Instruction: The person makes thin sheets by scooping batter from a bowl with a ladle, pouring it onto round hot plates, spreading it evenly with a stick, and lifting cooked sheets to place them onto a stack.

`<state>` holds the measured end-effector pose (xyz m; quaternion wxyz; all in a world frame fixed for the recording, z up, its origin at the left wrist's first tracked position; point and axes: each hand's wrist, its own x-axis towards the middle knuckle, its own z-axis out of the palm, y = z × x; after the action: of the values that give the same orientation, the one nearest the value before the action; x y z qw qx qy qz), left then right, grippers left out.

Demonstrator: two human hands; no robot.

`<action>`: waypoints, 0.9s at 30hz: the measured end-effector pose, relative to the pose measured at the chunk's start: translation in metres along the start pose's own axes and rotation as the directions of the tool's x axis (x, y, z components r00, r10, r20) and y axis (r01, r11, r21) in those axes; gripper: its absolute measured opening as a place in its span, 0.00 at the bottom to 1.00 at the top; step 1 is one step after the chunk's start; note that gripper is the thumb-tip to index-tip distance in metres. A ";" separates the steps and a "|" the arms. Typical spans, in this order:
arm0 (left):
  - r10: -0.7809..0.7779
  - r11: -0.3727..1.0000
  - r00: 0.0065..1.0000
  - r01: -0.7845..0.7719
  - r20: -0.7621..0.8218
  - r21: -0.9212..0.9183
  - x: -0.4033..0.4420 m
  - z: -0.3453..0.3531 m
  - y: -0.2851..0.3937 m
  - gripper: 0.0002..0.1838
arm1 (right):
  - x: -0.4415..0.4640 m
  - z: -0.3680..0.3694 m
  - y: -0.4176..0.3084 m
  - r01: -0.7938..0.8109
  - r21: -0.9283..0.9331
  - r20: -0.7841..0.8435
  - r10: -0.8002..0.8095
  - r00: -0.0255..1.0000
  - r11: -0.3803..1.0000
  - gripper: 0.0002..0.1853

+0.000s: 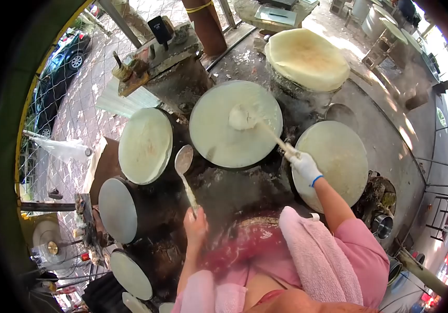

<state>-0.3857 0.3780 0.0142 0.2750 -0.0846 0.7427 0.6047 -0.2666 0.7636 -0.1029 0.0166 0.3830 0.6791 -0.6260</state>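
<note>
My left hand [196, 227] is closed around the handle of a ladle [183, 160], whose bowl is up beside the middle griddle. A white glove with a blue cuff covers my right hand [305, 167], which grips a long-handled spreader [272, 133]. The spreader's rounded, whitish head rests on pale, wet-looking batter [224, 112] covering the round middle griddle [236, 166]. To the left, a round flatbread [145, 147] with light brown marks covers another griddle. A further round griddle [333, 161] with a pale coating lies under and beside my right forearm.
A pile of large thin flatbreads [307, 57] stands at the back right. More round griddles [117, 209] line the left side. A metal pot [382, 225] sits at the right. A wire fence [91, 94] borders the left, with a phone [158, 31] propped near it. Steam hangs about.
</note>
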 end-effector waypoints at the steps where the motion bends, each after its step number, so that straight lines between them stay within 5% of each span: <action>1: -0.009 1.000 1.000 0.010 0.009 -0.014 0.002 0.003 0.002 0.06 | 0.003 -0.011 -0.016 -0.130 -0.246 -0.019 0.130 0.991 0.960 0.27; 2: -0.017 1.000 1.000 0.018 0.022 -0.026 0.006 0.005 0.005 0.06 | 0.010 -0.009 -0.001 0.030 -0.256 0.002 -0.031 1.000 0.966 0.28; 5: 0.005 1.000 0.998 -0.006 0.066 0.007 0.029 0.014 0.018 0.07 | -0.010 -0.006 -0.022 -0.040 -0.367 0.138 0.097 0.986 0.929 0.27; 9: 0.086 0.996 0.975 -0.091 0.206 0.014 0.101 0.030 0.027 0.08 | -0.054 -0.014 -0.022 0.072 -0.459 0.103 -0.027 0.994 0.885 0.26; 10: 0.075 0.997 0.966 -0.074 0.247 -0.014 0.122 0.038 0.031 0.08 | -0.063 -0.015 -0.016 0.019 -0.373 0.057 0.002 0.998 0.928 0.25; 13: 0.067 0.997 0.926 -0.046 0.371 -0.064 0.171 0.068 0.042 0.08 | -0.068 0.030 0.067 0.216 -0.064 -0.352 -0.225 0.909 0.974 0.24; 15: 0.016 0.991 0.917 0.038 0.399 -0.125 0.188 0.088 0.048 0.09 | -0.104 0.072 0.021 -0.166 -0.251 -0.328 0.078 0.942 0.954 0.25; 17: -0.047 0.979 0.904 0.127 0.425 -0.161 0.189 0.096 0.041 0.09 | -0.098 0.131 0.069 -0.002 -0.027 -0.254 -0.005 0.967 1.000 0.27; 19: -0.104 0.963 0.891 0.201 0.441 -0.178 0.187 0.100 0.040 0.09 | -0.104 0.160 0.045 -0.153 0.165 -0.107 0.172 0.979 0.974 0.27; 23: -0.191 0.944 0.891 0.282 0.411 -0.171 0.166 0.092 0.033 0.08 | -0.100 0.160 0.059 0.024 0.182 -0.374 0.047 0.926 0.983 0.27; 27: -0.268 0.895 0.853 0.392 0.448 -0.212 0.156 0.091 0.029 0.07 | -0.098 0.199 0.038 -0.132 0.298 -0.158 0.185 0.970 0.945 0.24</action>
<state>-0.5012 0.5038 -0.0510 0.5084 -0.1245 0.5441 0.6557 -0.2679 0.5397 -0.1289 -0.0512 0.4910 0.5471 -0.6760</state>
